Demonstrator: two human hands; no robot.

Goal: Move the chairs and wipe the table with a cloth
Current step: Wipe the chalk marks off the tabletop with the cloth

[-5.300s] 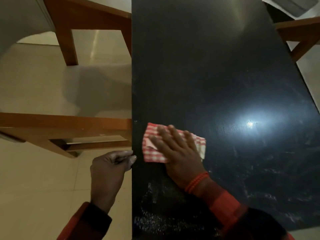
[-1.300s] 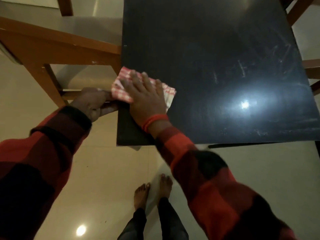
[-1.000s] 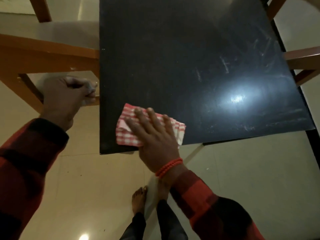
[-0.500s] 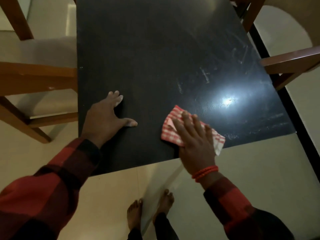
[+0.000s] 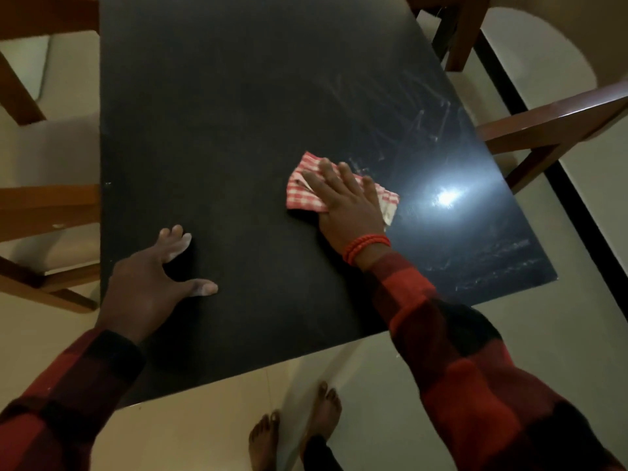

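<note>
A black table (image 5: 238,113) fills the middle of the view. A folded red-and-white checked cloth (image 5: 300,195) lies flat on it, right of centre. My right hand (image 5: 343,202) presses down on the cloth with straight, spread fingers. My left hand (image 5: 153,283) rests flat on the tabletop near its left front corner, fingers spread. Pale smears show on the table surface to the right of the cloth. A wooden chair (image 5: 40,205) stands against the table's left side, and another wooden chair (image 5: 550,120) stands at the right.
A lamp's bright reflection (image 5: 447,197) glares on the tabletop right of the cloth. My bare feet (image 5: 295,433) stand on the pale tiled floor (image 5: 509,317) in front of the table's near edge. A dark strip (image 5: 574,212) runs along the floor at right.
My right hand has slid the cloth from the near left corner rightward and farther onto the table. My left hand left the table's left edge and now rests flat on top.
</note>
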